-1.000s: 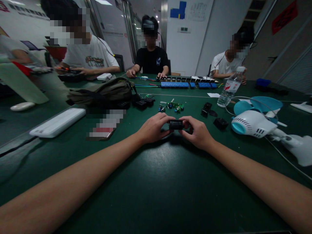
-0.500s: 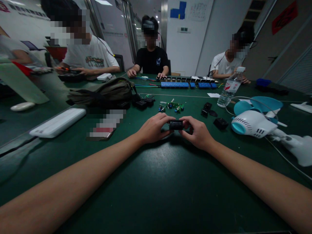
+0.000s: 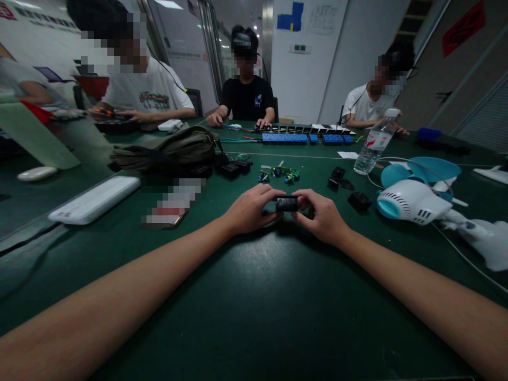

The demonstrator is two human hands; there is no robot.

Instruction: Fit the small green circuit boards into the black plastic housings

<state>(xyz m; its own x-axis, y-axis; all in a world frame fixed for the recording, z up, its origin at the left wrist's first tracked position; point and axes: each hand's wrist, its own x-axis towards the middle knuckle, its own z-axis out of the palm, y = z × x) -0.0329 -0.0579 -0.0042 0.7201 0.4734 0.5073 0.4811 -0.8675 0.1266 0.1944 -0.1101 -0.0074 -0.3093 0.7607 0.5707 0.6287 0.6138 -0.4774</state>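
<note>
Head view: my left hand, right hand pinch black case at opposite ends, long axis parallel to far edge of worktop.

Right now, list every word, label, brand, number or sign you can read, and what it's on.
No text is readable with certainty.
Upper-left wall lettering: too blurred.
Glass lettering: too faint.
Pale wall sheet: too small.
Red poster: dark character, too unclear.
Bottle label: red mark, lettering too blurred.
Black part between left hand and right hand: none legible.
</note>
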